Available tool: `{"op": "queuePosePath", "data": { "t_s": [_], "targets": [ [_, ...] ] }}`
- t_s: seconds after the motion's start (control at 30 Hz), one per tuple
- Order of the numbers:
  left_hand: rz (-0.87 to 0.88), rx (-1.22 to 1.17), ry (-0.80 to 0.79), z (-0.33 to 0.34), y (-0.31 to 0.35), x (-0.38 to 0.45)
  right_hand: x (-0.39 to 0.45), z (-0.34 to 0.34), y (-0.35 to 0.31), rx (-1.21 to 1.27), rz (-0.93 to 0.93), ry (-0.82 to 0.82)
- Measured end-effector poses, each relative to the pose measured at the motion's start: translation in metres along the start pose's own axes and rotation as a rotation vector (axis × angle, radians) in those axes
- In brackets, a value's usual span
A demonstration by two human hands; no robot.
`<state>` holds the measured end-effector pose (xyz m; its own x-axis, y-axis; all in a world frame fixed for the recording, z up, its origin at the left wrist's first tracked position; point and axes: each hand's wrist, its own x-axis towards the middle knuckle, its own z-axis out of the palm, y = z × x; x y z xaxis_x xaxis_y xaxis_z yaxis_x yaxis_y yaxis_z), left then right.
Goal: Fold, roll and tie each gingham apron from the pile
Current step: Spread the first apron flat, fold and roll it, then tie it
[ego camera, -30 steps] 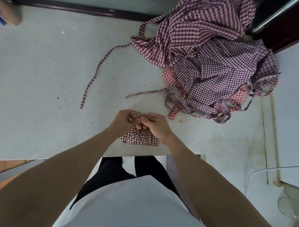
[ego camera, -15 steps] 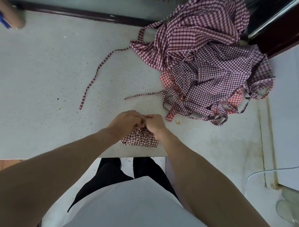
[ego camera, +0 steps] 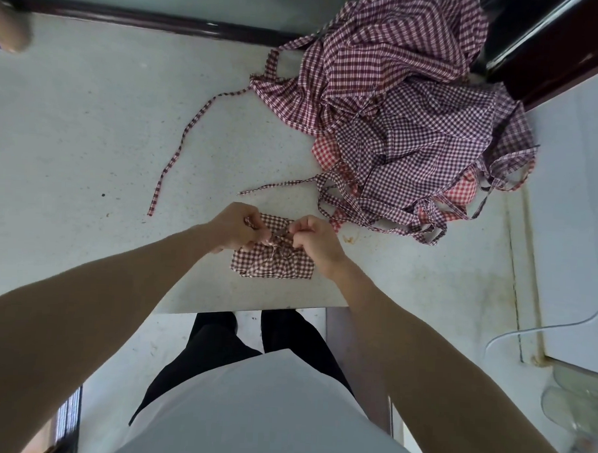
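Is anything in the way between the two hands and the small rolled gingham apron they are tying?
Nothing visible. The left hand and right hand each already have a grip on the ties on top of the small rolled dark-red gingham apron. The heap of loose gingham aprons lies apart, farther back on the right.

Pale speckled table (ego camera: 89, 131), stained near the right edge. Dark wooden rail (ego camera: 145, 17) along the far side, against a pale wall. Dark glossy furniture (ego camera: 555, 49) at upper right. Light floor (ego camera: 141, 349) below the near edge (daylight, even).
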<state>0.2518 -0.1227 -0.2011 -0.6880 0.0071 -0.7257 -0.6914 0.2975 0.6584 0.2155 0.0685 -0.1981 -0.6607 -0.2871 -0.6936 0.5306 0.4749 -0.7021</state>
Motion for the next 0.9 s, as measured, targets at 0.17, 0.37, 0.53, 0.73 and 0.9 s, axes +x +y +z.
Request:
{"op": "queuePosePath", "data": {
  "t_s": [0.17, 0.37, 0.53, 0.73, 0.9],
  "targets": [
    [-0.114, -0.182, -0.075, 0.006, 0.003, -0.007, -0.016, 0.015, 0.033, -0.495, -0.427, 0.117],
    [-0.143, -0.203, -0.028, 0.015, -0.003, -0.011, -0.024, 0.031, 0.041, -0.452, -0.452, 0.186],
    [-0.062, -0.162, 0.083, 0.023, -0.007, -0.012, -0.026, 0.022, 0.042, -0.253, -0.28, 0.177],
    [0.026, -0.048, 0.323, 0.044, -0.036, -0.016, -0.031, 0.009, 0.041, -0.038, -0.032, 0.247],
    [-0.017, -0.091, 0.409, 0.038, -0.05, -0.022, -0.027, -0.015, 0.041, 0.032, 0.095, 0.3]
  ]
}}
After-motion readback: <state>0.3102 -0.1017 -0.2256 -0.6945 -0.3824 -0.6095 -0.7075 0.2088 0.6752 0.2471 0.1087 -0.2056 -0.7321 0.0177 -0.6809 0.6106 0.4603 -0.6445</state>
